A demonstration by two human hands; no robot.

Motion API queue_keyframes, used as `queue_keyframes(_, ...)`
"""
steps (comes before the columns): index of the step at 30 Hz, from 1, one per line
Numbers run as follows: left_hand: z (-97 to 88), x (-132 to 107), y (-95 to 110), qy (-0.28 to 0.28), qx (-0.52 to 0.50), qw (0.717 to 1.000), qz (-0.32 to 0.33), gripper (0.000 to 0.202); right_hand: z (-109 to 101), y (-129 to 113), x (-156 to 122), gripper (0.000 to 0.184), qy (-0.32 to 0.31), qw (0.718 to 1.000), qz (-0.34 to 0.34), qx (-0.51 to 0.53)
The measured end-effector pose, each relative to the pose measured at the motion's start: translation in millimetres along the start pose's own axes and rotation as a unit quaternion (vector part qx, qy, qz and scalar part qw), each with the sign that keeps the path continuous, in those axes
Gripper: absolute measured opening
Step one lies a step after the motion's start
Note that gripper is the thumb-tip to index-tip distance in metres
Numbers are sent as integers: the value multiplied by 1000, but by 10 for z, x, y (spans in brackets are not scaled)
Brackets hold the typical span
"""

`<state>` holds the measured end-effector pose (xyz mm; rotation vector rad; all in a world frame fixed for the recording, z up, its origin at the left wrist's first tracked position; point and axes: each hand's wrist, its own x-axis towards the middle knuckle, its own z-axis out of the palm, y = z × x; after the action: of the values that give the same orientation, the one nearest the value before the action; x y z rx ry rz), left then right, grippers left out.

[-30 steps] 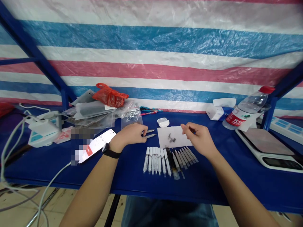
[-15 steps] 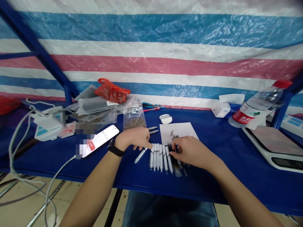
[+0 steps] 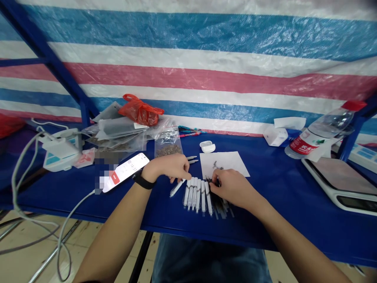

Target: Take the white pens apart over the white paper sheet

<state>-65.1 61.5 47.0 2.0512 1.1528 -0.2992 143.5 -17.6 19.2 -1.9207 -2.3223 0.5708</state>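
**Right hand (image 3: 234, 189) at the top of the plastic syringes (image 3: 198, 196), left hand (image 3: 173, 167) by a loose syringe (image 3: 177, 188)**

In the head view, the syringes lie side by side on the blue table (image 3: 273, 210), just below the centre of the frame, their long axes running from the far side of the table toward the person. The right hand is nearer the row. It reaches in from the lower right, fingers bunched at the row's upper end, and they hide whether anything is held. The left hand, with a black wristband (image 3: 143, 181), comes in from the lower left, arched, its fingers curled down. Its fingertips are at the upper end of the loose syringe, which lies diagonally just left of the row; whether they grip it cannot be told. A sheet of white paper (image 3: 220, 163) lies just above the row.
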Motion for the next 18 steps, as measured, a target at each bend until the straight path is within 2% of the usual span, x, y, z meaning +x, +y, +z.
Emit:
queue_keyframes(3,-14,-3,-20,-3,0,1000,-2,13,0,-4,12,9,6,1000,4,30)
queue_keyframes(8,-33,5,-61,36,-16,999,35,12,-26,17,17,7,7,997,27,70)
queue_keyframes(11,-30,13,-46,50,-23,998,38,15,-29,18,16,14,11,998,28,50)
queue_keyframes(18,5,56,-42,93,-6,992,81,15,25,-55,10,11,20,999,33,-12)
